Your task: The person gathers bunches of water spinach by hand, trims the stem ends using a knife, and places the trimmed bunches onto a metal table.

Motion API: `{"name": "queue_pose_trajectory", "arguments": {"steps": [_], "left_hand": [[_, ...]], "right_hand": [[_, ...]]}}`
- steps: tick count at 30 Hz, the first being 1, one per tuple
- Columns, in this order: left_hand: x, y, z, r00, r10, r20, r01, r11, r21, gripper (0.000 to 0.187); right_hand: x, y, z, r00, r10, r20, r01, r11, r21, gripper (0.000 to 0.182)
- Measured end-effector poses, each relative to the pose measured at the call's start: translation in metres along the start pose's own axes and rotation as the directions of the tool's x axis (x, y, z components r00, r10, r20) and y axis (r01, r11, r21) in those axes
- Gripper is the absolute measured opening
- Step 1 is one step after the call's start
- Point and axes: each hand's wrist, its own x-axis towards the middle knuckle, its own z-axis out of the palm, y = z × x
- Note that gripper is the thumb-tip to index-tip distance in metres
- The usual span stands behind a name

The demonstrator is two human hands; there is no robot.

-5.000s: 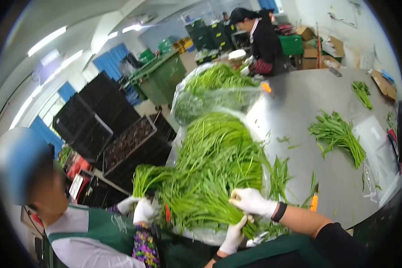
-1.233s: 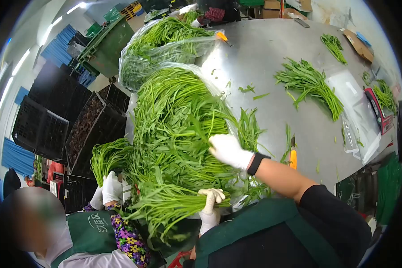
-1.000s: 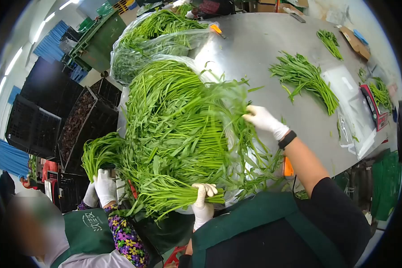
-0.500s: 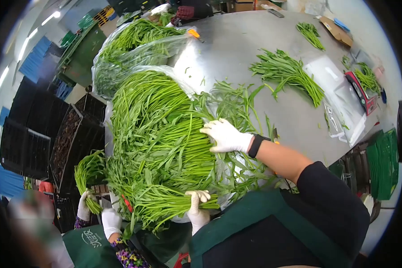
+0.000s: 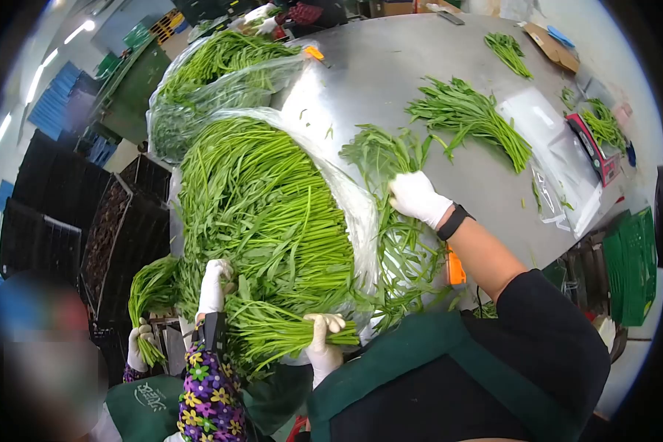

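Note:
My left hand (image 5: 324, 342), in a white glove, is wrapped round the stem end of a bunch of leafy green stems (image 5: 269, 335) near my apron. My right hand (image 5: 418, 197), gloved and with a black wristband, is closed on loose leafy greens (image 5: 379, 151) over the metal table. Left of it lies a large pile of long green stems (image 5: 272, 214) in an open clear plastic bag (image 5: 353, 210). Its stem ends face right. Scattered leafy pieces (image 5: 412, 258) lie below my right hand.
A co-worker's gloved hand (image 5: 215, 283) reaches onto the pile; the other holds a bunch (image 5: 151, 291). The metal table (image 5: 376, 66) bears another bundle (image 5: 471, 118), clear plastic sheets (image 5: 541, 140), a red scale (image 5: 593, 151) and an orange-handled tool (image 5: 455, 267). Black crates (image 5: 40, 228) stand left.
My right hand has moved right and up, off the pile's edge, with leafy greens. My left hand has barely moved. The co-worker's nearer hand has moved up onto the pile.

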Motion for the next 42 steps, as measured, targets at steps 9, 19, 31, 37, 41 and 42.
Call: {"name": "queue_pose_trajectory", "arguments": {"steps": [9,19,31,37,41,42], "left_hand": [[0.187,0.237,-0.078,0.838,0.181,0.515,-0.546,0.266,0.795,0.072],[-0.007,-0.012,-0.009,0.996,0.029,-0.085,-0.027,0.999,0.02,0.019],[-0.007,-0.012,-0.003,0.995,0.05,-0.086,-0.058,0.995,-0.087,0.011],[-0.003,-0.007,0.003,0.996,-0.012,-0.089,0.003,0.995,-0.102,0.012],[-0.004,-0.005,-0.003,0.998,0.014,-0.058,-0.019,0.996,-0.086,0.011],[-0.003,-0.005,-0.004,0.996,0.004,-0.088,-0.01,0.998,-0.069,0.011]], "right_hand": [[0.077,-0.143,0.016,0.828,-0.466,-0.313,0.535,0.822,0.193,0.036],[0.018,-0.128,0.0,0.887,-0.461,0.002,0.444,0.856,0.264,0.034],[0.09,-0.124,0.012,0.89,-0.455,-0.004,0.432,0.843,0.32,0.072],[0.094,-0.121,-0.003,0.869,-0.492,0.05,0.454,0.834,0.315,0.057],[0.163,-0.099,-0.02,0.881,-0.423,-0.212,0.469,0.84,0.272,0.047],[0.18,-0.098,-0.021,0.888,-0.369,-0.275,0.435,0.868,0.238,0.045]]}}
